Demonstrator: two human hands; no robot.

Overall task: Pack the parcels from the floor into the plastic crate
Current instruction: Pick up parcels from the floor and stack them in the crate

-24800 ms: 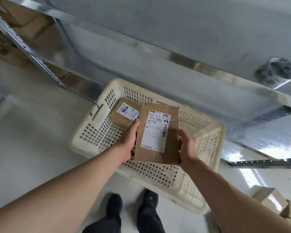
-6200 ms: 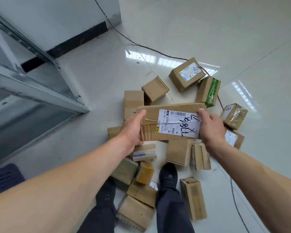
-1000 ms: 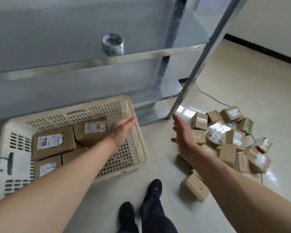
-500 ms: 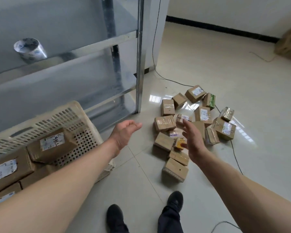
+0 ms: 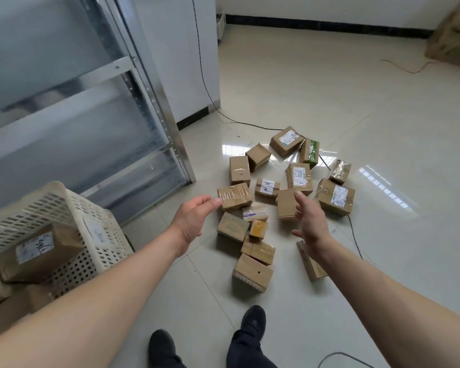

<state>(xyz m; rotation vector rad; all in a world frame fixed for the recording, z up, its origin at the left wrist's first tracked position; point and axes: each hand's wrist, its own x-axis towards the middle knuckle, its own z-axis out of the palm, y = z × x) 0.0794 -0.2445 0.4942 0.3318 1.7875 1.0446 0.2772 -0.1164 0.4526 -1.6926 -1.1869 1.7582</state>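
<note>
**Both hands empty over the parcel pile**

Left hand [image 5: 194, 219] and right hand [image 5: 310, 219] are both stretched forward above the floor, fingers loose and spread, holding nothing. Palms face each other across the pile. Neither one touches a box.

Parcels on the floor [image 5: 383, 115]: a loose cluster of brown cardboard boxes ahead of the feet.
- Tape-wrapped box [image 5: 234, 195] lies just past the left fingertips.
- Plain box [image 5: 286, 204] sits just left of the right hand's fingers, partly hidden by them.
- Labelled box [image 5: 335, 196] is to the right of that hand.
- Box with green print [image 5: 310, 152] stands at the far edge, beside a larger labelled box [image 5: 286, 140].
- Small yellow-sided box [image 5: 258, 229] is in the middle, between the two hands in the view.
- Nearest box [image 5: 252, 273] is closest to the shoes [image 5: 252, 321].
- One more long box [image 5: 312, 266] is mostly hidden under the right forearm.

Cream perforated plastic crate [image 5: 72, 205] is at lower left, on the floor against the metal shelving unit [image 5: 154, 102]. Parcels are already in it; top one [image 5: 37, 248] is tilted and has a white label with handwriting, blurred. Crate is well apart from the pile.

Black cable [image 5: 205, 75] runs down the white wall corner and across the floor past the pile. Orange cable [image 5: 409, 69] lies at far right near a brown sack [image 5: 454, 35].
</note>
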